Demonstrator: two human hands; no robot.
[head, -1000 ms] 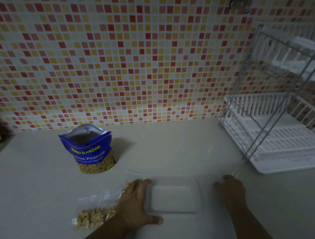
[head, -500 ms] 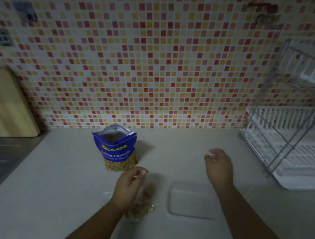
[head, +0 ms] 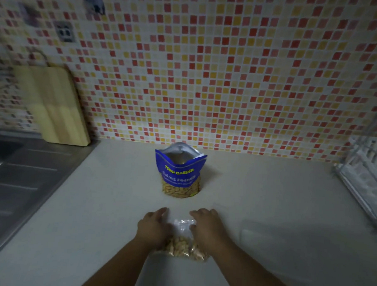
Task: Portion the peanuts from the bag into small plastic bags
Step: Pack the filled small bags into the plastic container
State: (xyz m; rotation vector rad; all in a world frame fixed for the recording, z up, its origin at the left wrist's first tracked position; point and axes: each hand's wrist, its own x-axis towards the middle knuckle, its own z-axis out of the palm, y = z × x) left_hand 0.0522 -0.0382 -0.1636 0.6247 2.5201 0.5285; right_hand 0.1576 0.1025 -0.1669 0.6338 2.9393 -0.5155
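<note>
A blue peanut bag (head: 180,172) stands upright and open on the pale counter (head: 107,204), near the tiled wall. In front of it lies a small clear plastic bag (head: 184,243) with peanuts in its lower half. My left hand (head: 152,226) grips the small bag's left side. On the bag's right side rests my right hand (head: 207,227), fingers curled over the plastic. The bag's top is crumpled between both hands.
A clear plastic tray (head: 272,237) lies on the counter to the right of my hands. A white dish rack (head: 367,172) stands at the far right. A steel sink drainboard (head: 15,178) is on the left, with a wooden cutting board (head: 53,104) leaning on the wall.
My left hand carried the small peanut bag to the counter in front of me. My right hand came across from the right and took hold of the bag's other side. The view shifted left.
</note>
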